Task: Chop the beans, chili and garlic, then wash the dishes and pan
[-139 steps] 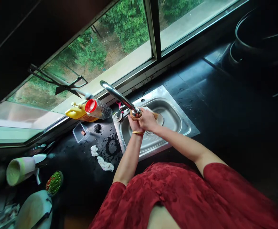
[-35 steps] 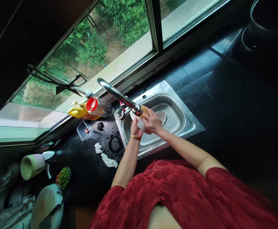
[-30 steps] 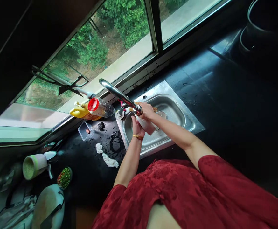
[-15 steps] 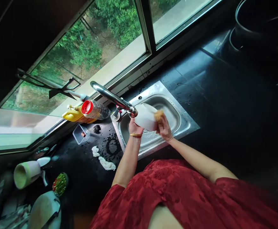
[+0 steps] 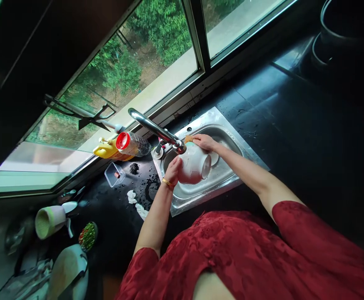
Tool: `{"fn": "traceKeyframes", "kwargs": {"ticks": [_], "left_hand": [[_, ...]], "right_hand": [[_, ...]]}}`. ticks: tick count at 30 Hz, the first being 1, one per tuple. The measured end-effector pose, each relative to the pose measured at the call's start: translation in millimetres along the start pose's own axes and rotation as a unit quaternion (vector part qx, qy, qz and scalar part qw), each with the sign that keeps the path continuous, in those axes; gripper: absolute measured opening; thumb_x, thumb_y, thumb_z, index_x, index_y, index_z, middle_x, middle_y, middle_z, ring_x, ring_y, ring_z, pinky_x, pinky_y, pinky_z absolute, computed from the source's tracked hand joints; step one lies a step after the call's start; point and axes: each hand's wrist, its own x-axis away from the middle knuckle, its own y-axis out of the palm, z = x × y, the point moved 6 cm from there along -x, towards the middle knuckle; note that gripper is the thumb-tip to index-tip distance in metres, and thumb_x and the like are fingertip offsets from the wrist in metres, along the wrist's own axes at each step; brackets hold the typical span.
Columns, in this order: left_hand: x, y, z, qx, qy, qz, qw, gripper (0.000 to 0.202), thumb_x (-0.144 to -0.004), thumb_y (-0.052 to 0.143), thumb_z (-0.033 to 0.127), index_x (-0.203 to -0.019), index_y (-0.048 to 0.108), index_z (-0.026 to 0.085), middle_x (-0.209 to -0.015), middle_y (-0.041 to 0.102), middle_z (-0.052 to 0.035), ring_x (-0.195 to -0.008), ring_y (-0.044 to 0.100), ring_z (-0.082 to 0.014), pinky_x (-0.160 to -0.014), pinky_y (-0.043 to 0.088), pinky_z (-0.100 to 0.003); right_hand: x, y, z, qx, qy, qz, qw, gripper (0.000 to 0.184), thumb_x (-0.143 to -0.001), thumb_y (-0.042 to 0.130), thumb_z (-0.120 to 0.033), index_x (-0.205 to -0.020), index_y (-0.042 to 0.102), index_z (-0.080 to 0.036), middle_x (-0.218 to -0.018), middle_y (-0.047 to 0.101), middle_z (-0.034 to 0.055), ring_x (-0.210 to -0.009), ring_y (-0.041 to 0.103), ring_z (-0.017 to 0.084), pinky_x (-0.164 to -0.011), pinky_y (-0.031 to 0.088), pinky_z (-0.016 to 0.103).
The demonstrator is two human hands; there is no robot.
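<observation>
A white bowl is held tilted on its side over the steel sink, its foot turned to the right. My left hand grips it by the left edge. In my right hand is a tan sponge, pressed against the bowl's far upper side. The chrome faucet arches over the bowl, its spout close to the rim. Behind the bowl, partly hidden, another white dish shows in the basin.
Left of the sink stand a red-lidded clear jar, a yellow bottle and a clear plastic box. A black scourer and a crumpled white cloth lie on the wet counter. Chopped vegetables fill a bowl.
The bowl has turned so its foot faces right. My right hand and the sponge have moved from its right side to its far upper side. The view has shifted slightly.
</observation>
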Motion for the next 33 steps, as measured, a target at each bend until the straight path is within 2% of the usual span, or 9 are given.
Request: {"fn": "traceKeyframes", "kwargs": {"ticks": [5, 9, 12, 16, 21, 24, 26, 30, 33], "left_hand": [[-8, -4.2, -19, 0.042, -0.018, 0.042, 0.998, 0.035, -0.067, 0.077, 0.030, -0.097, 0.070, 0.013, -0.099, 0.071, -0.0079, -0.104, 0.062, -0.0230, -0.096, 0.044, -0.031], [-16, -8.2, -30, 0.108, 0.018, 0.117, 0.987, 0.018, -0.075, 0.069, 0.019, -0.093, 0.068, 0.018, -0.097, 0.071, -0.0007, -0.099, 0.063, -0.0150, -0.093, 0.045, -0.025], [-15, -7.2, -32, 0.089, 0.006, 0.078, 0.993, 0.027, -0.070, 0.074, 0.022, -0.096, 0.068, 0.016, -0.096, 0.071, -0.0038, -0.098, 0.064, -0.0180, -0.094, 0.046, -0.029], [-4, -26.0, -29, 0.108, -0.024, 0.087, 0.990, 0.025, -0.074, 0.070, 0.027, -0.095, 0.069, 0.014, -0.095, 0.072, -0.0068, -0.108, 0.061, -0.0234, -0.103, 0.041, -0.036], [2, -53.8, -29, 0.202, -0.066, 0.180, 0.960, 0.036, -0.095, 0.036, 0.032, -0.108, 0.066, 0.016, -0.110, 0.069, -0.0076, -0.126, 0.049, -0.0233, -0.111, 0.032, -0.041], [-3, -57.7, -25, 0.231, -0.043, 0.203, 0.950, 0.044, -0.096, 0.028, 0.033, -0.123, 0.059, 0.017, -0.120, 0.065, -0.0069, -0.130, 0.044, -0.0239, -0.111, 0.032, -0.041], [-6, -55.4, -26, 0.237, -0.042, 0.209, 0.948, 0.046, -0.097, 0.026, 0.034, -0.129, 0.054, 0.016, -0.123, 0.063, -0.0081, -0.131, 0.043, -0.0240, -0.111, 0.033, -0.041], [-10, -43.7, -32, 0.242, -0.045, 0.180, 0.952, 0.048, -0.097, 0.027, 0.033, -0.133, 0.050, 0.011, -0.126, 0.061, -0.0123, -0.130, 0.045, -0.0219, -0.111, 0.034, -0.038], [-8, -42.7, -33, 0.240, -0.040, 0.194, 0.950, 0.045, -0.096, 0.030, 0.030, -0.132, 0.051, 0.012, -0.124, 0.062, -0.0111, -0.128, 0.047, -0.0210, -0.110, 0.035, -0.038]], "right_hand": [[57, 31, -62, 0.196, -0.170, 0.038, 0.965, 0.027, -0.087, 0.050, -0.028, -0.102, 0.071, -0.022, -0.123, 0.062, 0.0049, -0.109, 0.055, 0.023, -0.098, 0.040, 0.037], [85, 59, -81, 0.238, -0.264, 0.018, 0.935, 0.027, -0.087, 0.052, -0.031, -0.106, 0.070, -0.025, -0.117, 0.064, 0.0067, -0.109, 0.052, 0.025, -0.097, 0.038, 0.042], [62, 41, -51, 0.163, -0.226, 0.054, 0.959, 0.032, -0.085, 0.054, -0.030, -0.114, 0.066, -0.026, -0.129, 0.057, 0.0043, -0.117, 0.050, 0.023, -0.101, 0.038, 0.042], [31, 13, 40, -0.029, -0.019, 0.071, 0.997, 0.038, -0.086, 0.047, -0.030, -0.119, 0.063, -0.020, -0.124, 0.062, 0.0054, -0.113, 0.056, 0.019, -0.102, 0.041, 0.037], [86, 41, 93, -0.123, 0.060, 0.201, 0.970, 0.051, -0.089, 0.037, -0.039, -0.133, 0.051, -0.016, -0.129, 0.058, 0.0101, -0.120, 0.052, 0.022, -0.104, 0.039, 0.042], [125, 68, 56, -0.018, -0.027, 0.250, 0.968, 0.048, -0.090, 0.039, -0.039, -0.133, 0.052, -0.020, -0.144, 0.042, 0.0097, -0.133, 0.037, 0.023, -0.108, 0.033, 0.043], [133, 84, 12, 0.094, -0.125, 0.216, 0.964, 0.041, -0.090, 0.044, -0.036, -0.128, 0.057, -0.026, -0.147, 0.037, 0.0065, -0.137, 0.029, 0.026, -0.109, 0.030, 0.046], [102, 92, -58, 0.272, -0.221, 0.102, 0.931, 0.036, -0.090, 0.049, -0.032, -0.124, 0.059, -0.033, -0.139, 0.046, 0.0057, -0.134, 0.029, 0.030, -0.103, 0.031, 0.049], [65, 72, -62, 0.292, -0.185, 0.087, 0.934, 0.036, -0.093, 0.043, -0.031, -0.125, 0.059, -0.026, -0.130, 0.052, 0.0097, -0.118, 0.043, 0.026, -0.097, 0.037, 0.042]]}}
